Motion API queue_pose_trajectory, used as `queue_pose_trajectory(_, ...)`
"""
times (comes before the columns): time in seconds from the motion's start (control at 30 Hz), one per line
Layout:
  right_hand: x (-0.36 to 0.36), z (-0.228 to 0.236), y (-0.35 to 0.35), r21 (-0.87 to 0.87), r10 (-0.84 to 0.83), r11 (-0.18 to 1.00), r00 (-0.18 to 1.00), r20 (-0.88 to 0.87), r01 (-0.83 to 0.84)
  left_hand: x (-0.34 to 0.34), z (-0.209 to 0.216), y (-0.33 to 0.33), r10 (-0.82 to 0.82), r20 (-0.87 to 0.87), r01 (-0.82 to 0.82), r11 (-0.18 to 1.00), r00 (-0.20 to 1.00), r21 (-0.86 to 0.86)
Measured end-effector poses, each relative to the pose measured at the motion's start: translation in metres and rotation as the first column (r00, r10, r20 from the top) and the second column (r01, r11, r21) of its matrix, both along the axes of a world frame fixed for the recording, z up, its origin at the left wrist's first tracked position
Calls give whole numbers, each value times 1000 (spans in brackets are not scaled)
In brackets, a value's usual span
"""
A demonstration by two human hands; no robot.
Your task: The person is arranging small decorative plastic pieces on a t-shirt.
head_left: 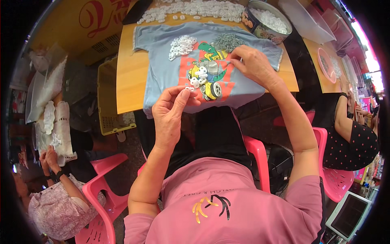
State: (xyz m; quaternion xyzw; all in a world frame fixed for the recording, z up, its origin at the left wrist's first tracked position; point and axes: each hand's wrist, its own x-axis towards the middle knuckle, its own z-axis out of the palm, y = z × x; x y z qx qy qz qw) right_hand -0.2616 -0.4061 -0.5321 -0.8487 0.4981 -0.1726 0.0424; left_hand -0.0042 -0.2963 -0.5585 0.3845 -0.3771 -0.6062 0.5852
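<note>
Between the thumb and fingers of my left hand (172, 107) is a small white plastic piece (189, 88) with holes in it. My right hand (254, 65) is over the right side of a grey-blue T-shirt (162, 77) spread on the table, thumb and fingers drawn together. What they pinch, if anything, is too small to name. Just beyond those fingers lies a heap of small grey metal pieces (228, 42). A pile of white plastic pieces (181, 47) sits on the shirt's upper left. Several more white pieces (196, 82) rest on its cartoon print, close to my left fingertips.
Many white pieces (195, 10) cover the table's far side. A round tin (260, 30) full of them stands at the far right. A yellow crate (106, 93) is left of the wooden table (129, 87). Pink chairs (256, 158) and people at work (65, 203) are on both sides.
</note>
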Motion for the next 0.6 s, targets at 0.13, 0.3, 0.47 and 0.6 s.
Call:
queue_pose_trajectory(0.13,-3,-10,-4,-35,-55,998,994,92,58,-1,1,-1,-19,2,19,999,1000,27)
queue_pose_trajectory(0.3,1,-9,-6,-27,-77,996,994,80,80,-1,0,-1,-42,9,41,999,999,21)
queue_pose_trajectory(0.47,0,-9,-8,-107,-86,990,996,17,87,1,-2,0,-52,21,51,998,998,38)
queue_pose_trajectory(0.6,-6,-9,-7,-40,-79,995,973,215,89,2,0,-1,-46,-4,46,998,999,40)
